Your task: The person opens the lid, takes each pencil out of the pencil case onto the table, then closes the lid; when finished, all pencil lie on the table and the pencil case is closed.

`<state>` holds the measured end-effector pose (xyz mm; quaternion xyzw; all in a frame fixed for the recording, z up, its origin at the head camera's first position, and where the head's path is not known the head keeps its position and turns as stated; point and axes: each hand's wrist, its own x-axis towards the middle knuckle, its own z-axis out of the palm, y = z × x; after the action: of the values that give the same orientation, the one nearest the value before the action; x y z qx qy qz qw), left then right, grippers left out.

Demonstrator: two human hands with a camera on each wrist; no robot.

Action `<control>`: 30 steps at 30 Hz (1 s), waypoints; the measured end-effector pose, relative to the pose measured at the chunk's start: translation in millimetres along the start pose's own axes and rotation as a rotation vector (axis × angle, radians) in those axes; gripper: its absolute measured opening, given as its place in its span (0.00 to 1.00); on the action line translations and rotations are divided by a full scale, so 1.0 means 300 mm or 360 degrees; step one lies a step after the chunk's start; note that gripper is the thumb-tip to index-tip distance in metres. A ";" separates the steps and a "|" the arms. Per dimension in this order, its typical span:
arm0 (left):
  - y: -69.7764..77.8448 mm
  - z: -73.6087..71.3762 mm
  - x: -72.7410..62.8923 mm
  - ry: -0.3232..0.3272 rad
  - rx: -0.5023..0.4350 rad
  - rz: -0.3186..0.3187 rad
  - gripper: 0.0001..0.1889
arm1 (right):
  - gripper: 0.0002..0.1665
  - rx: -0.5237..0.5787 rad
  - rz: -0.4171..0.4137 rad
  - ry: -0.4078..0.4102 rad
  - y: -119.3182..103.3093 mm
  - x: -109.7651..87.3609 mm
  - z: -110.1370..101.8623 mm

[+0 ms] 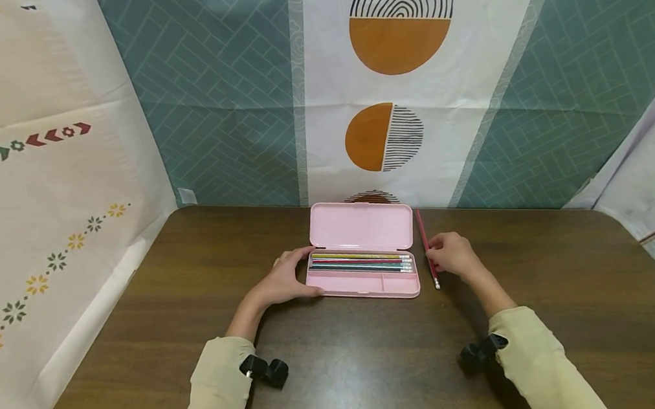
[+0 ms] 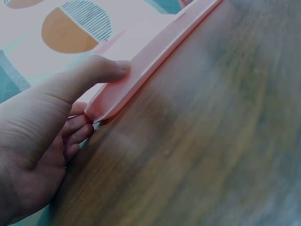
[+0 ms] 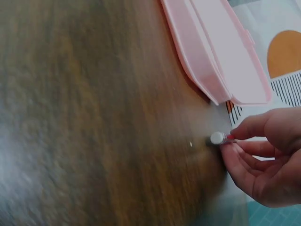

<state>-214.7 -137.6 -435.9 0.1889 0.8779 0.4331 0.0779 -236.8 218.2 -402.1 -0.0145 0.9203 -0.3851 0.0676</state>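
An open pink pencil case [image 1: 346, 285] lies on the table with its lid [image 1: 361, 225] tipped back toward the wall. Several pencils [image 1: 360, 263] in yellow, red and dark colours lie side by side in its long upper compartment. My left hand [image 1: 283, 278] grips the case's left end, thumb on the front edge and fingers round the far side, as the left wrist view [image 2: 56, 113] also shows. Just right of the case, my right hand [image 1: 453, 253] pinches a red pencil [image 1: 421, 230] between thumb and fingers. Its white eraser end [image 3: 217, 138] points toward me.
The brown wooden table [image 1: 342, 372] runs back to a patterned cloth [image 1: 225, 109] hung behind it. A cream cloth [image 1: 60, 221] hangs along the left side, and a pale one [image 1: 653, 182] on the right. Black wrist cameras [image 1: 265, 370] sit at both cuffs.
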 end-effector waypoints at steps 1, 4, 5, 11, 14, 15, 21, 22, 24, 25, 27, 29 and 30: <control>0.000 0.000 0.000 0.0001 -0.0001 0.0003 0.49 | 0.15 -0.0026 0.0002 0.0007 -0.003 -0.002 0.002; -0.001 0.001 0.000 0.0002 -0.0005 0.0006 0.49 | 0.15 -0.0073 0.0008 0.0022 -0.011 -0.007 0.007; -0.002 0.001 0.000 0.0001 -0.0003 0.0006 0.49 | 0.15 -0.0081 0.0014 0.0025 -0.014 -0.009 0.009; -0.001 -0.001 0.000 0.0001 0.0015 0.0003 0.49 | 0.15 -0.0111 0.0039 0.0030 -0.024 -0.013 0.011; 0.001 0.000 -0.001 0.0003 0.0019 0.0004 0.49 | 0.16 -0.0115 0.0036 0.0028 -0.022 -0.014 0.011; 0.003 0.000 -0.001 0.0001 0.0017 0.0001 0.49 | 0.16 -0.0119 0.0032 0.0030 -0.021 -0.014 0.011; 0.001 0.003 -0.001 -0.0007 0.0006 0.0000 0.49 | 0.19 -0.0242 -0.0016 0.0083 -0.015 -0.017 0.001; 0.001 0.003 -0.002 -0.0009 0.0004 -0.0002 0.49 | 0.19 -0.0274 -0.0041 0.0104 -0.015 -0.017 -0.001; 0.000 0.003 -0.004 -0.0011 0.0001 -0.0006 0.49 | 0.19 -0.0318 -0.0103 0.0154 -0.017 -0.016 -0.004; 0.000 0.003 -0.003 -0.0011 -0.0001 -0.0010 0.49 | 0.18 -0.0326 -0.0138 0.0179 -0.020 -0.015 -0.005; -0.001 0.002 -0.005 -0.0013 0.0003 -0.0013 0.49 | 0.17 -0.0317 -0.0237 0.0217 -0.028 -0.013 -0.005; -0.001 0.001 -0.004 -0.0011 0.0006 -0.0012 0.49 | 0.16 -0.0276 -0.0330 0.0220 -0.043 -0.013 -0.002; -0.002 0.000 -0.005 -0.0009 0.0009 -0.0009 0.49 | 0.15 -0.0260 -0.0385 0.0212 -0.053 -0.013 0.000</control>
<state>-213.6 -138.6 -436.3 0.1877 0.8794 0.4299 0.0812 -233.4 207.2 -390.5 -0.1051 0.9425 -0.3145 -0.0418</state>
